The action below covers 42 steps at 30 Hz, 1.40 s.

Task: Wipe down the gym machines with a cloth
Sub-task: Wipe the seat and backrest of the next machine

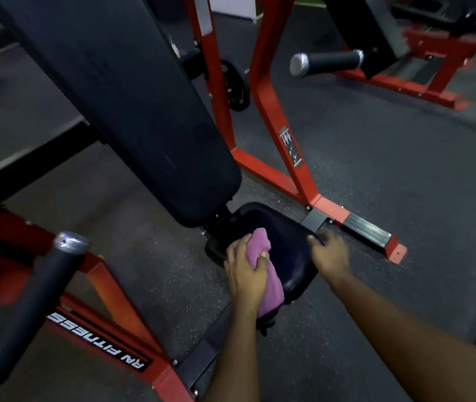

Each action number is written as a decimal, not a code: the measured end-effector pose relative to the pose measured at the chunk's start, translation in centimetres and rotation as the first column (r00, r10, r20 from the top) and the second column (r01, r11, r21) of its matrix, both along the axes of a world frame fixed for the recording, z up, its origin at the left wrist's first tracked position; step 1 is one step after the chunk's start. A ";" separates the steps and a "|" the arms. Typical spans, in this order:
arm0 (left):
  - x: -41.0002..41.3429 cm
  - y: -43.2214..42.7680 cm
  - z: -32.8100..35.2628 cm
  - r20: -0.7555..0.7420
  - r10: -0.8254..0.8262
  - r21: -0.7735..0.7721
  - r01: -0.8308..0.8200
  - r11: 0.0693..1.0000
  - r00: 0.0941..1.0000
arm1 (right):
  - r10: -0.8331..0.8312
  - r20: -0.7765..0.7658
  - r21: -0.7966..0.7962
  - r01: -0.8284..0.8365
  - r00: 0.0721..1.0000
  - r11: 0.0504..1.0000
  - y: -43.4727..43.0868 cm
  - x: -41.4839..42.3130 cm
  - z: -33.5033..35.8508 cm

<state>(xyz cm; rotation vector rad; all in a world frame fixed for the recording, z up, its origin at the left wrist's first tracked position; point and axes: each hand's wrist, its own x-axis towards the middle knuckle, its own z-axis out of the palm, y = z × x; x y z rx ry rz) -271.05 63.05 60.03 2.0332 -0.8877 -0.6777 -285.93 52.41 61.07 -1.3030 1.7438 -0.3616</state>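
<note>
A pink cloth [262, 256] lies folded on the black padded seat [286, 248] of a red-framed gym machine [271, 105]. My left hand [245, 271] is closed over the cloth, thumb across its top, pressing it onto the seat's left half. My right hand [329, 253] grips the seat's right edge, fingers curled over the rim. The long black back pad [132, 91] slopes up and away to the upper left, above the seat.
A black handle with a chrome cap [326, 63] juts out at upper right; another handle [33, 297] crosses the lower left. A red frame beam marked "RN FITNESS" [100, 340] runs along the bottom left. A second red machine [422, 53] stands at the far right on dark rubber flooring [405, 175].
</note>
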 end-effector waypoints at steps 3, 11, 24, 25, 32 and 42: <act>0.3 0.2 5.7 0.036 -0.041 -0.103 0.044 0.994 0.999 | 0.095 0.387 0.044 -0.121 0.917 0.992 1.0 1.3 6.9; 3.8 0.3 20.9 0.235 0.012 -0.264 0.052 0.963 0.972 | 0.414 0.546 -0.227 -0.347 0.728 0.910 1.4 7.0 22.6; 21.0 -2.6 36.1 0.321 -0.139 -0.340 0.251 0.906 0.937 | 0.668 0.291 -0.645 -0.375 0.684 0.666 -3.0 23.1 37.2; 23.0 -2.8 36.8 0.325 -0.142 -0.344 0.256 0.903 0.935 | 0.684 0.258 -0.658 -0.395 0.682 0.641 -3.4 24.5 38.0; 36.3 -5.3 41.5 0.447 0.055 -0.422 0.156 0.893 0.893 | 0.699 0.191 -0.724 -0.382 0.689 0.575 -7.5 35.1 42.1; 49.5 -11.0 47.1 0.527 0.274 -0.508 0.040 0.861 0.805 | 0.796 0.159 -0.861 -0.313 0.584 0.402 -13.1 49.1 47.5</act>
